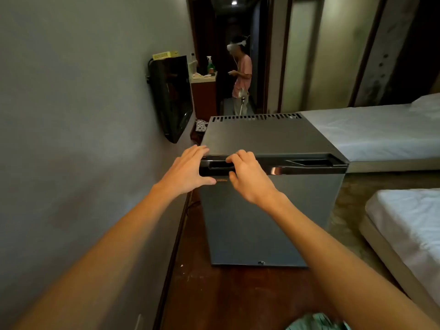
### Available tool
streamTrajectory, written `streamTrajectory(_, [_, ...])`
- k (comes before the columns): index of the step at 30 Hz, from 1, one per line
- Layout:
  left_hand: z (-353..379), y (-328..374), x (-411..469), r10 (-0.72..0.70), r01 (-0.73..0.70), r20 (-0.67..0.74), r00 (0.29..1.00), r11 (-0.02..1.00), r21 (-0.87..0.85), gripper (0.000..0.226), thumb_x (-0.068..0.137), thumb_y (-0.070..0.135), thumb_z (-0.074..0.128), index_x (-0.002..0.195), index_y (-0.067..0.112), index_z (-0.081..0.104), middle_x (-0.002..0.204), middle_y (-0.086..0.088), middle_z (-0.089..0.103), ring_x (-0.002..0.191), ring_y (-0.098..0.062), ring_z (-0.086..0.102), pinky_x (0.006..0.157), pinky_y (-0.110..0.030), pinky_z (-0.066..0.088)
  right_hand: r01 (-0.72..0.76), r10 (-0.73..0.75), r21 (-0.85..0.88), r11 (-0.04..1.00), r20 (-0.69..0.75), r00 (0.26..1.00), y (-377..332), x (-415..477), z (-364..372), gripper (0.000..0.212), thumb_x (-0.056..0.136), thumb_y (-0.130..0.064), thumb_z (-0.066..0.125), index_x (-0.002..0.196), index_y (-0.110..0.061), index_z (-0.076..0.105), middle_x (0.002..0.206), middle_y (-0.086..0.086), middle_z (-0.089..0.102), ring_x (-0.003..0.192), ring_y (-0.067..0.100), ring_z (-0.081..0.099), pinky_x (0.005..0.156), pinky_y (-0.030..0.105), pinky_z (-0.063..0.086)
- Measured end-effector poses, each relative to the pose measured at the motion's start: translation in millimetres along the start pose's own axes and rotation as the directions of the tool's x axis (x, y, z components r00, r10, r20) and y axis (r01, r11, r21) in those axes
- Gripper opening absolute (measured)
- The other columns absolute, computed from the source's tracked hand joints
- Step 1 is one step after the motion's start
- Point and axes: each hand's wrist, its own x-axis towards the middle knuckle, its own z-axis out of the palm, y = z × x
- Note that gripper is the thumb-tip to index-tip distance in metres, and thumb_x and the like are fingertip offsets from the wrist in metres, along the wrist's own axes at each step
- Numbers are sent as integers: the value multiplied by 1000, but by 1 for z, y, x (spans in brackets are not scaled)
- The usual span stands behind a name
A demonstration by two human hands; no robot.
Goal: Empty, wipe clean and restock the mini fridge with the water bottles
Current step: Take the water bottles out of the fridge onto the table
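A grey mini fridge [269, 210] stands on the dark wooden floor by the left wall, its door closed. A black recessed handle strip [307, 163] runs along the door's top edge. My left hand [188, 170] rests with straight fingers on the fridge's top left corner, thumb against the door front. My right hand [247, 175] curls its fingers into the handle recess near the left end and grips it. No water bottles are in view; the fridge's inside is hidden.
A black TV [171, 96] hangs on the left wall. Two white-sheeted beds [381, 132] [409, 225] lie to the right. Another person [241, 75] stands in the far hallway by a counter with a spray bottle [210, 64].
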Motion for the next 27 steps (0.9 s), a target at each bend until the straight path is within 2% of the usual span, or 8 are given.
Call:
streamTrajectory(3, [3, -3, 13, 7, -15, 87, 996, 995, 99, 105, 72, 48, 80, 153, 15, 23, 160, 0, 21, 149, -18, 9, 117, -46, 22, 14, -14, -69, 998, 6, 1000, 0, 16, 10, 38, 97, -18, 54, 134, -8, 52, 126, 11, 51, 114, 30, 44, 98, 46, 39])
streamTrajectory(8, [10, -5, 19, 29, -48, 132, 991, 989, 141, 106, 71, 47, 82, 153, 14, 24, 159, -3, 25, 147, -19, 19, 116, -41, 23, 43, -34, -138, 990, 69, 997, -11, 28, 24, 37, 99, -24, 52, 133, -10, 52, 127, 10, 46, 116, 30, 38, 95, 46, 37])
streamTrajectory(12, [1, -6, 21, 55, -79, 172, 984, 987, 137, 96, 79, 57, 70, 153, 15, 24, 158, -3, 26, 144, -21, 28, 115, -37, 26, 18, -6, -245, 969, 48, 999, -20, 27, 40, 37, 94, -22, 60, 129, -10, 52, 128, 11, 46, 115, 32, 40, 94, 46, 36])
streamTrajectory(15, [-8, -4, 22, 59, -91, 214, 975, 986, 143, 86, 85, 48, 66, 153, 16, 24, 158, -2, 25, 143, -20, 29, 113, -34, 29, -36, 38, -223, 974, 5, 999, -22, 29, 47, 37, 93, -18, 63, 127, -9, 52, 127, 10, 48, 114, 32, 42, 92, 45, 36])
streamTrajectory(19, [-7, -13, 22, 9, -6, 251, 968, 1000, -13, 73, 91, 33, 59, 154, 21, 24, 161, 4, 19, 148, -16, 16, 117, -35, 21, -67, 60, -132, 989, -55, 997, -22, 27, 54, 22, 95, -16, 62, 115, -7, 59, 118, 10, 50, 107, 31, 44, 86, 43, 39])
streamTrajectory(21, [-6, -15, 21, -14, 46, 237, 971, 991, -128, 57, 100, 30, 46, 154, 23, 27, 162, 5, 19, 149, -12, 11, 118, -32, 12, -81, 74, -93, 992, -72, 995, -23, 26, 55, 18, 95, -13, 61, 113, -7, 61, 116, 10, 51, 105, 31, 44, 86, 44, 39])
streamTrajectory(24, [-4, -11, 19, 4, 25, 215, 977, 991, -134, 45, 108, 22, 25, 153, 16, 28, 161, 2, 20, 148, -10, 12, 112, -18, 5, -101, 95, -64, 993, -93, 991, -24, 26, 56, 18, 93, -10, 64, 111, -6, 63, 114, 10, 53, 103, 31, 45, 86, 44, 40])
streamTrajectory(27, [-4, -11, 20, -26, 74, 199, 980, 968, -238, 45, 108, 26, 23, 151, 18, 33, 160, 3, 24, 147, -8, 15, 112, -17, 7, -101, 95, -58, 993, -91, 991, -24, 26, 55, 19, 93, -9, 65, 112, -5, 63, 114, 10, 53, 102, 29, 45, 87, 44, 41])
